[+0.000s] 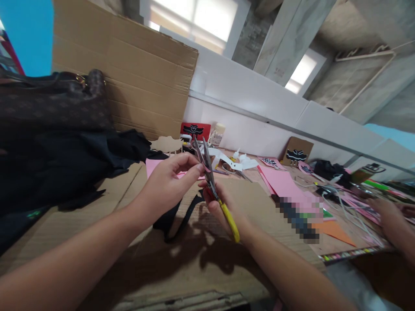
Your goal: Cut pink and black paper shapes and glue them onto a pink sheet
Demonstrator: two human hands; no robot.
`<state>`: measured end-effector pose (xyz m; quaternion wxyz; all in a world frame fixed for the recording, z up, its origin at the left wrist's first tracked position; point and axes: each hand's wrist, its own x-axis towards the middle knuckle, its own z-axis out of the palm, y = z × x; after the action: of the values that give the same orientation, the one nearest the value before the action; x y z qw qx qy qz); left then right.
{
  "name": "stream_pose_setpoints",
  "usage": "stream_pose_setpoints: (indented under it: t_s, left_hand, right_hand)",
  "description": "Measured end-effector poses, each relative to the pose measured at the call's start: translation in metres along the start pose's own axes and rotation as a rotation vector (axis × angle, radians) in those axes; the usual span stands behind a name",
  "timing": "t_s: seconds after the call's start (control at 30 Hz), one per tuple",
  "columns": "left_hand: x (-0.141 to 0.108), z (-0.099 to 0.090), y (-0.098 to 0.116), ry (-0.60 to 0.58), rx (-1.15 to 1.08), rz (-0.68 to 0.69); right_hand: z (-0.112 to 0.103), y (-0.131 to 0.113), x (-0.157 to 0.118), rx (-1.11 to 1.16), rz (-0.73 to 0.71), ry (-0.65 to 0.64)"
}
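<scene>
Scissors (229,220) with yellow handles are held in my right hand (220,205), blades pointing up and slightly parted. Beside the blades, my left hand (173,179) is closed, thumb and forefinger pinched together. A small piece seems to be at those fingertips, between the blades, but it is too small to name. Below the hands, a black piece of fabric (188,214) with a narrow strip lies on or hangs over the cardboard (142,259). Pink sheets (153,166) show behind my left hand.
Black cloth (65,160) and a brown handbag (55,103) fill the left side, before an upright cardboard panel (145,77). A clear bottle (217,134) stands behind. Pink paper (282,183) and white cables (345,216) lie right, near another person's hand (385,211).
</scene>
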<state>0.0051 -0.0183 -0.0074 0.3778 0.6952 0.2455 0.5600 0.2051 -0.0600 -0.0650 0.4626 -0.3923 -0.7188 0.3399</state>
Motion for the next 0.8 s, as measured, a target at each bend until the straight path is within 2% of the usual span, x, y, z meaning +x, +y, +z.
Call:
stream_pose_setpoints:
  t_s: [0.4,0.8]
  left_hand:
    - [-0.001,-0.002,-0.003,-0.019,0.058,-0.017]
    - [-0.002,-0.001,0.000,-0.015,0.054,-0.040]
  right_hand:
    - [-0.001,-0.013,0.003,-0.127,0.060,0.017]
    - [-0.001,-0.009,0.004,-0.199,0.047,0.049]
